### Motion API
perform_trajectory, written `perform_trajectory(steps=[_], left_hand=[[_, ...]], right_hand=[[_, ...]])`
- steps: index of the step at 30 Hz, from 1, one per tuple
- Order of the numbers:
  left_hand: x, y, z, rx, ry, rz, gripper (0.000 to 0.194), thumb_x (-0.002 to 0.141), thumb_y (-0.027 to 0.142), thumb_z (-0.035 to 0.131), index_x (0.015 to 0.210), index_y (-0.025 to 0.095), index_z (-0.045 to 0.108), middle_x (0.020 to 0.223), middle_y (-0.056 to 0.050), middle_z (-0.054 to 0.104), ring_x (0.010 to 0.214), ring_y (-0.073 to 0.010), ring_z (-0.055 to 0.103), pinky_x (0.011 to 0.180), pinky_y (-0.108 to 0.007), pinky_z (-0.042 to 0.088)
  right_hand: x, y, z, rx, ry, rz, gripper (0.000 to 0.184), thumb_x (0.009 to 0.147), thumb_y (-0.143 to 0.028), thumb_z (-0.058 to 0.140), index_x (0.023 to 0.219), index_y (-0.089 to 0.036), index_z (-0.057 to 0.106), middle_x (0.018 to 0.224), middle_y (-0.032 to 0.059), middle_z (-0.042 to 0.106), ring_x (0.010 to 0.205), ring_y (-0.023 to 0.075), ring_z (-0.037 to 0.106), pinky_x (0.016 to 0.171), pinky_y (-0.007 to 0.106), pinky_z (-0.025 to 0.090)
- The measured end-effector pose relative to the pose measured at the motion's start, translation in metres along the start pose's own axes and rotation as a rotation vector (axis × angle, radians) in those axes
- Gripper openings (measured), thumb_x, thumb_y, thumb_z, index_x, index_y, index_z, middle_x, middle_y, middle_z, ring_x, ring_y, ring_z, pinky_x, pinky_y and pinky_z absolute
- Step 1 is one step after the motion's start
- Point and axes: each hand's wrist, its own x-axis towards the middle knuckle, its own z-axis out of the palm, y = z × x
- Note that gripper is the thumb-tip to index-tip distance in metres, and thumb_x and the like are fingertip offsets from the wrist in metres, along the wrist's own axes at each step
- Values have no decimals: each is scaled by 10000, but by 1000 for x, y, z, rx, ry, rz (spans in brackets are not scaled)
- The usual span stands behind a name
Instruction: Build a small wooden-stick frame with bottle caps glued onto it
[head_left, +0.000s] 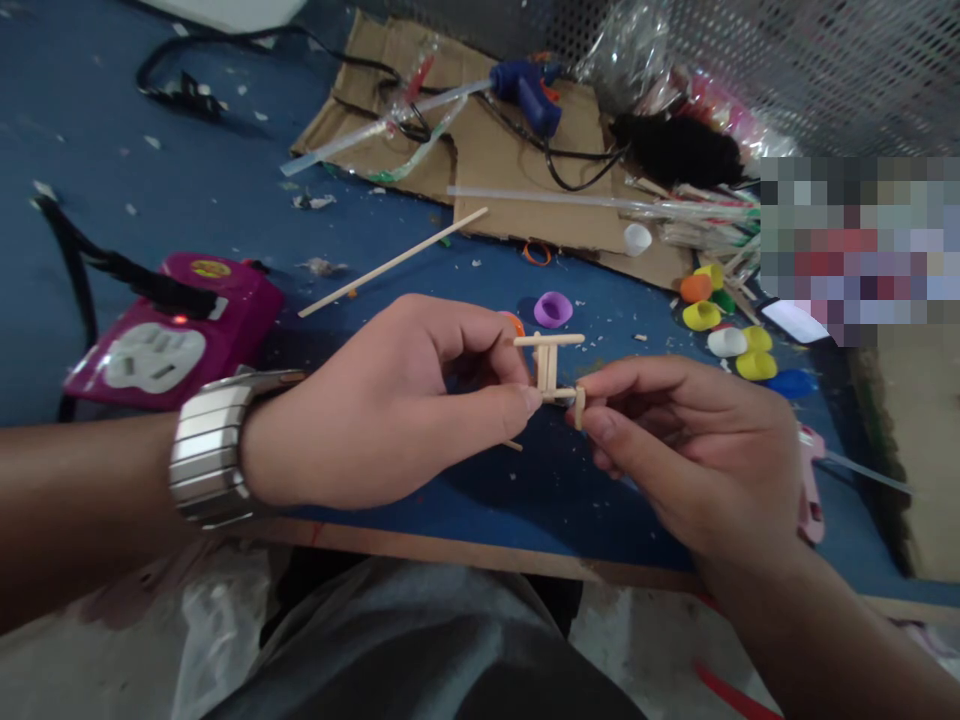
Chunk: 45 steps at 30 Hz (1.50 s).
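Note:
Between thumb and fingers, my left hand [397, 410] pinches a small frame of thin wooden sticks [548, 368], with a crossbar on top and two short uprights under it. My right hand [697, 440] is closed on a short piece of wooden stick [580, 408] at the frame's lower right corner. That piece touches the frame's lower bar; whether it is fixed there I cannot tell. Just beyond the frame a purple ring-shaped cap [553, 309] lies on the blue table. An orange cap [513, 322] is partly hidden behind my left fingers.
A magenta power strip [172, 330] with a plugged-in cord stands at left. A long wooden stick [394, 262] lies near cardboard [525, 190] bearing a blue glue gun [529, 95]. Coloured caps [701, 315] and a pink glue gun [810, 485] are at right.

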Motion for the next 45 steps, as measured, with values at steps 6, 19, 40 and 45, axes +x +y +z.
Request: perform_trajectory(steps=[6, 19, 40, 45], left_hand=[[0, 1, 1, -6, -3, -3, 208, 937, 188, 678, 731, 200, 711, 710, 2, 662, 659, -138, 546, 591, -260, 474], [0, 0, 2, -37, -10, -32, 194, 930, 216, 690, 738, 194, 709, 713, -1, 657, 662, -139, 550, 593, -260, 474], [0, 3, 2, -74, 6, -79, 208, 914, 236, 706, 712, 189, 730, 720, -13, 679, 666, -141, 543, 607, -258, 458], [0, 3, 4, -74, 4, -77, 213, 918, 237, 706, 710, 193, 726, 727, -18, 687, 670, -149, 560, 607, -267, 467]], right_hand=[[0, -1, 1, 12, -3, 7, 213, 891, -100, 874, 991, -288, 865, 751, -25, 790, 534, 107, 677, 483, 202, 588], [0, -2, 0, 26, -7, -2, 260, 880, -54, 866, 995, -287, 865, 757, -42, 795, 552, 77, 690, 500, 148, 569], [0, 0, 0, 43, -29, -18, 274, 896, -62, 855, 1015, -308, 864, 763, -56, 799, 576, 75, 704, 518, 130, 578], [1, -1, 0, 48, -27, -19, 292, 887, -45, 849, 1013, -308, 866, 774, -62, 804, 587, 69, 711, 548, 120, 591]])
